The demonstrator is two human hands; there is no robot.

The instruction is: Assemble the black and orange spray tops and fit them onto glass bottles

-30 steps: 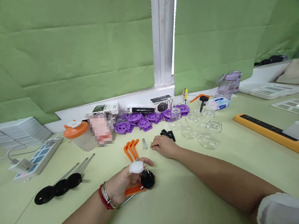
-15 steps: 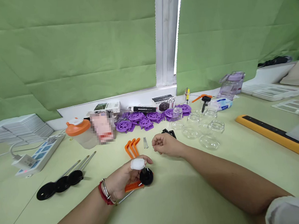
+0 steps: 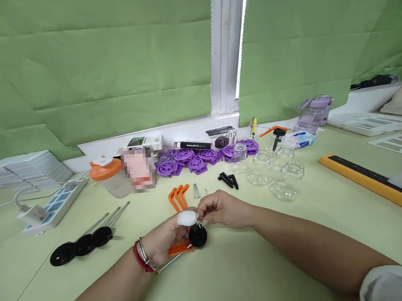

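Observation:
My left hand is closed around a crank assembly with a black round cap, an orange arm and a thin metal rod. A white wrap covers my left thumb. Right beside that thumb, my right hand pinches something tiny at its fingertips, too small to make out. Just beyond my hands lie orange bent handles, a few screws and small metal bits. Black plastic grips rest behind my right hand.
Black discs with metal rods lie at left, near a white power strip. An orange-lidded cup, purple parts and boxes line the back. Clear glass jars stand right of centre; a yellow-and-black tool lies farther right.
My right hand has moved left and nearer, from beside the screws to the black cap, uncovering the black grips. My left hand has kept its hold on the crank assembly.

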